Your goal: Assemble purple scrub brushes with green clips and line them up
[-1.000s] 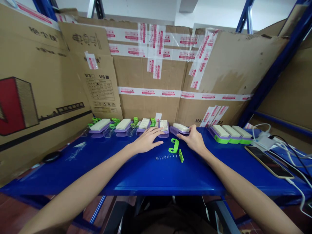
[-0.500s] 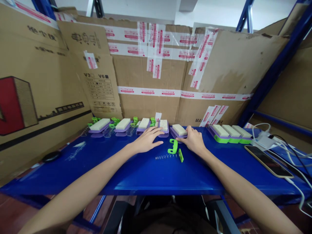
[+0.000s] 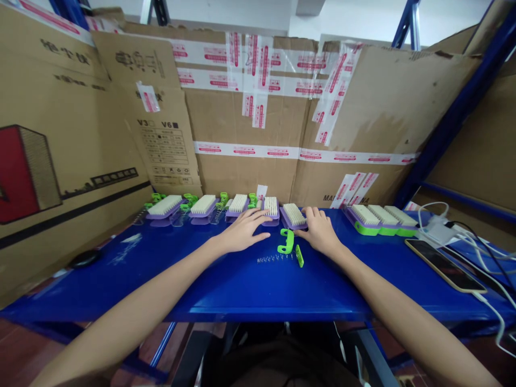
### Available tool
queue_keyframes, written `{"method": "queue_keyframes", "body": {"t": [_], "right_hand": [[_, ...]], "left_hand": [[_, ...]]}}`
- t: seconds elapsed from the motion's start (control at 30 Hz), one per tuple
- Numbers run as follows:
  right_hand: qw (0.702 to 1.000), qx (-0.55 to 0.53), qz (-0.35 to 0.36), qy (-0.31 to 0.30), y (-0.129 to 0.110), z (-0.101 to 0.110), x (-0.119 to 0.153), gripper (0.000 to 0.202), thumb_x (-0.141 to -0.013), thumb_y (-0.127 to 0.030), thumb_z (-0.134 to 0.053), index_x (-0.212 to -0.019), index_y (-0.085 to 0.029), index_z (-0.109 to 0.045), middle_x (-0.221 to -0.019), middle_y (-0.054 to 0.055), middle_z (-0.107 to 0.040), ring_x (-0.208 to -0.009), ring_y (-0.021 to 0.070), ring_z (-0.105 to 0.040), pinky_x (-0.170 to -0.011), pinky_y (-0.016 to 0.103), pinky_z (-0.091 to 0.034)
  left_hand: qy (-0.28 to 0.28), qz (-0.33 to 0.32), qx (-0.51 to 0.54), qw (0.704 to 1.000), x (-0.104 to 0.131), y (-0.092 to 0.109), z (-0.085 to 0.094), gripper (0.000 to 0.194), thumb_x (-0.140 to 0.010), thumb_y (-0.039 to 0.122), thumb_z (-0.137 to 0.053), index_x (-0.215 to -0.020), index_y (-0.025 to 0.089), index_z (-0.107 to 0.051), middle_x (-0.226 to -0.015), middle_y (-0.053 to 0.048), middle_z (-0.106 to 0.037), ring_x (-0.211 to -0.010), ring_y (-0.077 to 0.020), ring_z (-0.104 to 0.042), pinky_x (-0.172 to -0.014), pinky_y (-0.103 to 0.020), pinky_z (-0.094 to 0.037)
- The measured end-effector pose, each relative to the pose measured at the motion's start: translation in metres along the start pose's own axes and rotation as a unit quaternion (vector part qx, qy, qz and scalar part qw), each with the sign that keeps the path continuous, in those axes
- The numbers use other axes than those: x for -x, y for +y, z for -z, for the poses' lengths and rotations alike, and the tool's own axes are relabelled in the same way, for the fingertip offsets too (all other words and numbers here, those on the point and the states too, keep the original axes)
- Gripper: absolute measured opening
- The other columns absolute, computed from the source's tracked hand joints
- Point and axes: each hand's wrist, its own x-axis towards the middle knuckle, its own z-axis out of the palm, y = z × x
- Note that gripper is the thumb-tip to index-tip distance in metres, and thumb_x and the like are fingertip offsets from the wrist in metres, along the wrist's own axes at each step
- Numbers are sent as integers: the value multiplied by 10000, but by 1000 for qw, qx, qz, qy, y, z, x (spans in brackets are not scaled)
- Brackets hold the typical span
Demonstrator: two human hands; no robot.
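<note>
My left hand (image 3: 245, 230) lies on the blue table, palm down with its fingers outstretched. Its fingertips reach to the near edge of a purple brush with pale bristles (image 3: 270, 206). My right hand (image 3: 320, 231) is spread at the right end of another purple brush (image 3: 294, 214), bristles up; whether thumb and fingers touch it I cannot tell. In front of this brush are a green curved bracket (image 3: 286, 242), a small green flat piece (image 3: 299, 256) and a row of thin metal springs (image 3: 274, 259).
Brushes with green clips, such as one brush (image 3: 203, 204), line the back left. Three green-and-purple brushes (image 3: 379, 216) stand at right. Beyond them are a phone (image 3: 443, 265) and a white charger with cables (image 3: 437, 231). Cardboard panels (image 3: 245, 123) wall the back. A black disc (image 3: 85, 259) lies left.
The brush by my right hand has shifted slightly left and turned a little. My right hand's fingers have spread away from its end. My left hand has stayed in place.
</note>
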Motion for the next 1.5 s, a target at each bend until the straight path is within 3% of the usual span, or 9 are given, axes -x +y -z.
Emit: {"method": "queue_keyframes", "body": {"t": [0.1,0.27,0.47,0.67,1.07,1.23,1.37,1.5], "right_hand": [[995,-34,96,-7,-3,4,1,584,-1090,-381,-670,-1637,-246,-518,-1655,186,-588,-1418,408,-585,-1067,545,-550],[983,-51,172,-38,-4,6,1,445,-1169,-261,-471,-1573,-317,-650,-1685,119,-598,-1471,363,-551,-1143,586,-552],[987,-47,152,-18,0,6,-2,439,-1139,-155,-428,-1453,-247,-721,-1569,131,-667,-1343,328,-594,-1172,510,-540],[993,-14,120,-4,3,1,-3,423,-1148,-181,-426,-1436,-233,-732,-1531,151,-674,-1318,347,-598,-1121,495,-540],[998,34,50,-1,17,-8,-6,526,-1050,-99,-435,-1475,-184,-734,-1555,186,-664,-1315,400,-599,-1089,528,-555],[999,41,28,-8,17,-6,-5,595,-1015,-86,-461,-1544,-202,-706,-1624,189,-642,-1349,437,-592,-1007,554,-589],[999,42,15,-16,11,-4,-3,611,-1032,-98,-448,-1600,-184,-658,-1667,213,-614,-1402,476,-572,-971,593,-592],[999,-4,40,22,1,1,0,503,-1109,-195,-464,-1572,-197,-658,-1622,208,-646,-1407,449,-573,-1068,613,-543]], "left_hand": [[4,0,1,1000,0,0,-1,531,-1140,611,-600,-1592,333,-617,-1784,-71,-518,-1689,-361,-396,-1389,-631,-336],[12,-2,2,1000,0,0,-1,536,-1134,629,-600,-1577,328,-634,-1750,-87,-554,-1669,-362,-426,-1378,-626,-355],[5,0,3,1000,0,1,0,532,-1137,623,-598,-1581,331,-632,-1760,-83,-544,-1672,-366,-422,-1378,-635,-359],[5,2,-1,1000,0,0,0,544,-1136,635,-593,-1585,330,-632,-1776,-86,-525,-1685,-376,-403,-1380,-646,-350],[-4,9,4,1000,0,-1,-1,533,-1137,619,-599,-1581,326,-630,-1793,-88,-505,-1692,-388,-396,-1375,-666,-355],[-12,9,1,1000,0,-1,0,548,-1141,626,-586,-1595,322,-611,-1807,-92,-485,-1699,-391,-380,-1374,-669,-348],[-11,15,2,1000,1,-1,-1,544,-1139,619,-595,-1598,328,-610,-1809,-81,-485,-1700,-384,-383,-1380,-658,-343],[-5,9,5,1000,1,0,0,543,-1138,614,-603,-1595,321,-617,-1802,-92,-492,-1692,-384,-399,-1381,-654,-341]]}}
